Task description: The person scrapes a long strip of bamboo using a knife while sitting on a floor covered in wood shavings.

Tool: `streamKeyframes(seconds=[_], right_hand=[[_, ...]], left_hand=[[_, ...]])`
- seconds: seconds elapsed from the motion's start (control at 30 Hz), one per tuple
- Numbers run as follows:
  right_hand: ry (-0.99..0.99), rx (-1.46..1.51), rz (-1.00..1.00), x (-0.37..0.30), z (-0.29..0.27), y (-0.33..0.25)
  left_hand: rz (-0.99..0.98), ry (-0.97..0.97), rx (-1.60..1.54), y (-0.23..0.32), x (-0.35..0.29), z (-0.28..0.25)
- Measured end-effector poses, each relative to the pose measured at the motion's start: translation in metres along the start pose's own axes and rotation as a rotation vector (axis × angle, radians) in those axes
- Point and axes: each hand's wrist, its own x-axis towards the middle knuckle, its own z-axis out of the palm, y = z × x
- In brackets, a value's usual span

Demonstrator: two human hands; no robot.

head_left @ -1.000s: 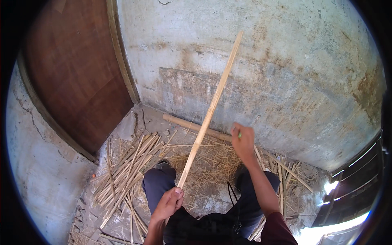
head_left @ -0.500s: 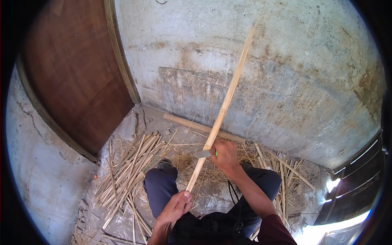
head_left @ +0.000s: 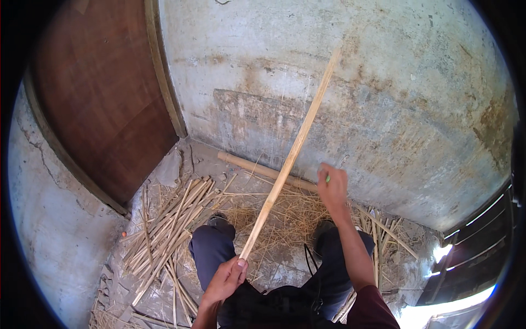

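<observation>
My left hand [head_left: 227, 278] is closed around the near end of a long, pale bamboo strip [head_left: 290, 159], with the thumb on top. The strip slants up and away from my lap, its far end in front of the stained wall. To the right of it and apart from it, my right hand [head_left: 333, 187] is closed on a knife [head_left: 327, 179]. Only a bit of the knife's green handle shows clearly; the blade cannot be made out here. Below the strip, thin shavings [head_left: 290, 222] cover the floor between my knees.
A heap of split bamboo sticks [head_left: 170, 225] lies on the left, and more sticks [head_left: 386, 233] lie by my right knee. A thick bamboo pole [head_left: 246, 162] rests along the foot of the wall [head_left: 383, 126]. At the left is a brown door [head_left: 104, 98].
My right hand and the knife have come off the strip, moving right and up. The strip's far end has dropped slightly, while my left hand keeps its hold and has shifted a little lower and left.
</observation>
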Motion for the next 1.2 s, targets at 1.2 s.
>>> streamKeyframes(seconds=[1.2], right_hand=[[-0.037, -0.040, -0.118, -0.019, 0.020, -0.074]], left_hand=[[0.107, -0.061, 0.090, 0.008, 0.002, 0.015]])
